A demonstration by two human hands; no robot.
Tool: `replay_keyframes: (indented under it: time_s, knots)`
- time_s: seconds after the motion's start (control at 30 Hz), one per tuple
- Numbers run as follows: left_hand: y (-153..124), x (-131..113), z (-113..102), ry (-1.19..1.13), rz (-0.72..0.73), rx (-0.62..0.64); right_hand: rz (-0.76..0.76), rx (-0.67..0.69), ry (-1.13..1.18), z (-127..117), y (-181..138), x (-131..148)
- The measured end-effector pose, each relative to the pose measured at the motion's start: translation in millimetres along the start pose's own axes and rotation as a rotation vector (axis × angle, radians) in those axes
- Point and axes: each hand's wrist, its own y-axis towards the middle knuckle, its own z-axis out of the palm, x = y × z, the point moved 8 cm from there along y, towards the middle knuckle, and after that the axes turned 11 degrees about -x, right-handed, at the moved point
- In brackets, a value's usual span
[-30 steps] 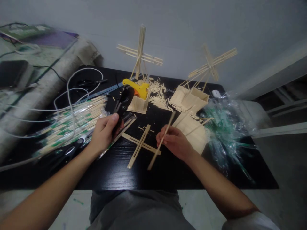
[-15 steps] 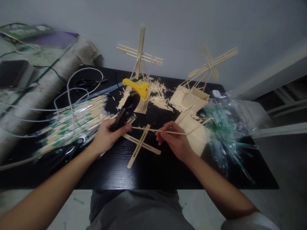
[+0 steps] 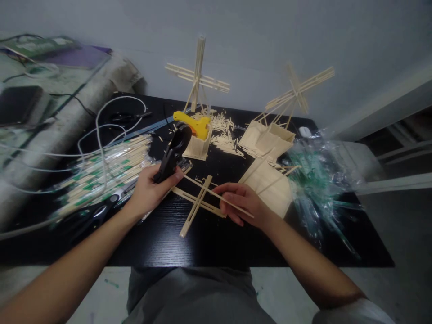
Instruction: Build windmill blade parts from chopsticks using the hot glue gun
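Note:
My left hand [image 3: 151, 189] is closed around a black tool with a looped handle [image 3: 175, 150], which points up and away; its working end is hidden. Between the thumb of that hand and my right hand [image 3: 245, 202] runs a thin wooden stick [image 3: 219, 197]. My right fingers are bent around the stick's nearer part. Below it, a cross made of flat wooden sticks [image 3: 195, 209] lies on the black table [image 3: 162, 245].
Two stick-built windmill models, a left one [image 3: 197, 81] and a right one [image 3: 295, 92], stand behind. A yellow tool [image 3: 192, 123] rests by the left base. Bagged sticks [image 3: 111, 162] and scissors [image 3: 110, 200] lie left; plastic wrappers [image 3: 313, 180] lie right. Cut bits [image 3: 224, 135] are scattered between.
The stick has tilted, its right end swinging down toward me. My right hand has turned, its fingers now lower over the stick. The black tool has shifted slightly left.

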Motion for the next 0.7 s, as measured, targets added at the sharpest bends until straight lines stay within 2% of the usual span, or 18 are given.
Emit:
replay_keyframes:
  time_s: [0.17,0.3,0.43,0.57,0.7]
  knots:
    - [1.1,-10.4,-5.4,0.070,0.132,-0.061,-0.103,-0.089,-0.064,-5.4,1.8,4.5]
    - [1.5,-18.7,-13.7,0.259,0.286,-0.158,-0.211,-0.205,-0.054,-11.4,4.2,15.5]
    - [-0.3,-22.8,-14.9,0.350,0.394,-0.189,-0.227,-0.240,-0.014,-11.9,5.5,19.9]
    - [0.1,-20.6,-12.5,0.316,0.352,-0.171,-0.251,-0.257,-0.018,-13.5,5.2,21.0]
    - [2.8,-15.1,-12.4,0.180,0.231,-0.159,-0.319,-0.288,-0.192,-15.4,3.9,21.3]
